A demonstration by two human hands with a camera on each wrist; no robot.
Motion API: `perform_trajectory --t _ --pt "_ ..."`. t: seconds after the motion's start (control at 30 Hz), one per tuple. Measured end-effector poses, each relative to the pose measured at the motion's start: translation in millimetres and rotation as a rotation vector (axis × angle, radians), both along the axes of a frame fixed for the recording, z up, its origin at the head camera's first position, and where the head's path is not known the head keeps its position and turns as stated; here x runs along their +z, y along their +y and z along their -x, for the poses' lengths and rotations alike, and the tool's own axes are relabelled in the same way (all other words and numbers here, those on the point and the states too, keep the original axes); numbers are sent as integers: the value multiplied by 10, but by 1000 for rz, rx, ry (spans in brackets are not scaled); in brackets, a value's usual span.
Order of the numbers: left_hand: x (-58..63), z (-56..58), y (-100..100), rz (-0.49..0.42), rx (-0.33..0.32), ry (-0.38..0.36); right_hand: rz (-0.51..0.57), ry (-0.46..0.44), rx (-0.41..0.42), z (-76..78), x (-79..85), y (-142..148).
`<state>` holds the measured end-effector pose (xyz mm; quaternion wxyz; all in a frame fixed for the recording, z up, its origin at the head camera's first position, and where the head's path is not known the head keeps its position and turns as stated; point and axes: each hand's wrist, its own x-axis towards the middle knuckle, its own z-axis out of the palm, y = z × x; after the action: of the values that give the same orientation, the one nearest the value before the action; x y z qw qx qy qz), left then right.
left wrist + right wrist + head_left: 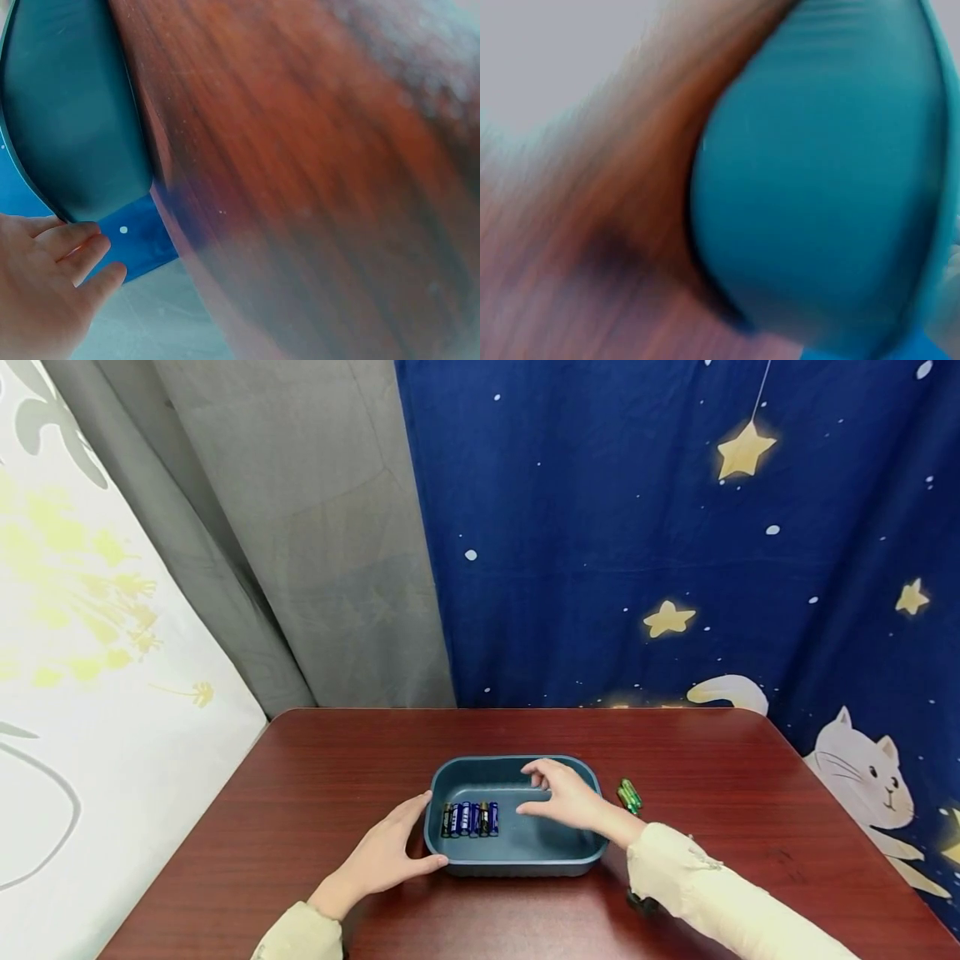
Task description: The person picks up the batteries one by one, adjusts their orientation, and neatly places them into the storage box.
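A blue-grey plastic bin stands on the table, with several blue and black batteries lined up in a row at its left end. My left hand spans the bin's left end, thumb and fingertips spread at the rim; the left wrist view shows its fingers loosely extended by the bin's edge. Above the right half of the bin hovers my right hand, thumb and fingers apart and nothing between them. In the right wrist view the bin's outer wall fills much of the picture, blurred.
Several green batteries lie on the table just right of the bin, near my right forearm. The dark red wooden table ends at a back edge before a grey curtain and a blue starry curtain.
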<state>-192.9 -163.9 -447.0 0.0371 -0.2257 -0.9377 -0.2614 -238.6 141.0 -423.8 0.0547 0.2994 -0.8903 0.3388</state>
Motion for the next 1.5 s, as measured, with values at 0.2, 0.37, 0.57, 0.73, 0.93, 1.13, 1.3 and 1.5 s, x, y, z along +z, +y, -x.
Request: perform_trajectory --t 0.2,0.37,0.57,0.73,0.93,1.13,1.3,1.5 --pt "-18 3 -11 0 1 3 34 77 -61 26 125 359" --pt "-16 -3 -20 -4 3 -1 14 97 -123 65 195 680" --pt "-20 -7 -20 0 9 -8 -28 48 -167 93 193 1046" --pt "-24 -10 -17 0 9 -13 -40 -28 -208 106 170 1289" --pt "-16 -13 -8 3 10 -14 -33 -78 -221 105 98 1461" --pt "3 -14 8 -3 8 -15 -37 -141 -190 125 -21 1576" --pt "5 -15 7 -2 7 -13 -38 -190 -154 157 -120 1627" --pt "11 -18 12 -7 4 -15 -34 -252 -103 211 -240 1655"
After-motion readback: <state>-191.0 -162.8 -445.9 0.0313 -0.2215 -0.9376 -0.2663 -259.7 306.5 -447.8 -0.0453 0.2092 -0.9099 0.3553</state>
